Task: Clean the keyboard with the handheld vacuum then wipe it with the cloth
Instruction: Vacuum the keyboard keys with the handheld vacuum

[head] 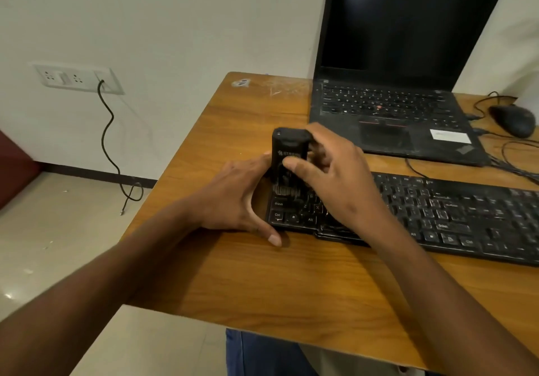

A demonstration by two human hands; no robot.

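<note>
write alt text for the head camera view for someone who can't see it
A person's right hand holds a small black handheld vacuum upright on the left end of a black keyboard, while the left hand steadies that end. Behind, on the wooden desk, sit an open laptop with a dark screen and a black mouse.

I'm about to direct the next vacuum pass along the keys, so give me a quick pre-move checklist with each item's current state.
1. Small black handheld vacuum held: ok, the right hand grips it upright.
2. Brush end on the keys: ok, it sits at the left end of the black wired desktop keyboard, above the Shift key.
3. Keyboard steadied: ok, the left hand holds its left edge on the wooden table.
4. Path to the right: ok, no item lies on the keys.
5. Vacuum running: cannot tell.
6. Cloth ready for wiping: not ok, none in view.
</note>
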